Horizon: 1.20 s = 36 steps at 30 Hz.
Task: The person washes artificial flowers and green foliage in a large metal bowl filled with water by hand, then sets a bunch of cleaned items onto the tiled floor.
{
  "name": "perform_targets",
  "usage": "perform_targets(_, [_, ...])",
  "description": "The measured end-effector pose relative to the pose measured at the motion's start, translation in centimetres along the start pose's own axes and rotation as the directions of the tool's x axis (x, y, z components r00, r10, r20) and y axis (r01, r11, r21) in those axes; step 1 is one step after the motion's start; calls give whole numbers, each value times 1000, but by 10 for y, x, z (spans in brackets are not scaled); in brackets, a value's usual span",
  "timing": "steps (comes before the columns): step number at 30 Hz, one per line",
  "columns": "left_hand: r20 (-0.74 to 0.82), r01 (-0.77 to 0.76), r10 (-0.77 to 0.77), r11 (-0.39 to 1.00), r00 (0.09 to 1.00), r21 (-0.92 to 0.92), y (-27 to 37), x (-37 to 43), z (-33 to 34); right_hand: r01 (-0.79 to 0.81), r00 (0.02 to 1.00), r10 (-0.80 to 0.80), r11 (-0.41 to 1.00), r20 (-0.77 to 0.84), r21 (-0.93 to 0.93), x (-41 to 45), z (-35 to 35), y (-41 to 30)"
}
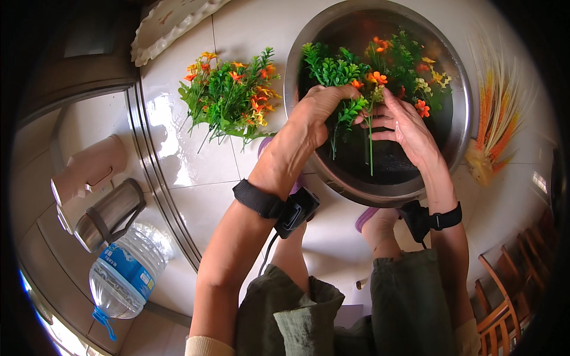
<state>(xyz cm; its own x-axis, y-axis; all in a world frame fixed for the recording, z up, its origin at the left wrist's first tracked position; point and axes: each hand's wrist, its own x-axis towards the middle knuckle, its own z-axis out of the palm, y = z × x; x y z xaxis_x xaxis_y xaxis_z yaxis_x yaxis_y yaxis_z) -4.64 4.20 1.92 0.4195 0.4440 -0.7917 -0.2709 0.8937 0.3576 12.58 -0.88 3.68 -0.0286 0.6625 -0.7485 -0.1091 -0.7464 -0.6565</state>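
A wide metal basin (463, 107) of dark-looking water stands on the floor before me, with artificial flowers and greenery in it. Over the water, my left hand (320, 102) grips an artificial flower sprig (369, 133) with orange blossoms and a thin green stem. Leafy green sprigs (334, 66) show beside its fingers. My right hand (407, 127) faces it from the right, fingers spread and close to the same stem; whether they touch it is hard to tell. Further orange and yellow flowers (427, 80) lie toward the basin's far right side, partly under water.
Left of the basin, a bunch of artificial flowers (231, 93) lies on wet floor tiles. Dried-looking grass stalks (498, 115) lie on the right. Beyond a metal door track (164, 191) are a plastic water bottle (129, 271), a steel jug (109, 216) and a pink jug (91, 162).
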Motion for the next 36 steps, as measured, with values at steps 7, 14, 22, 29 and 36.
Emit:
perform_targets(7, [29,104,-101,988,994,-116,11,-20,3,73,979,-72,997,-190,-2,-1,-10,-1])
perform_targets(14, [249,173,-127,970,960,-172,12,-22,-5,5,960,-69,974,-273,-228,-6,-21,-1])
perform_targets(22, [165,107,-75,975,983,-196,19,-35,3,57,997,-48,984,56,-171,3,1,16])
perform_targets(29, [125,-414,396,890,910,192,67,-76,-4,-14,998,4,989,-67,-148,5,-5,17])
perform_targets(36, [98,-46,884,-87,457,995,87,-82,-65,14,992,-19,999,-124,-46,0,-22,22])
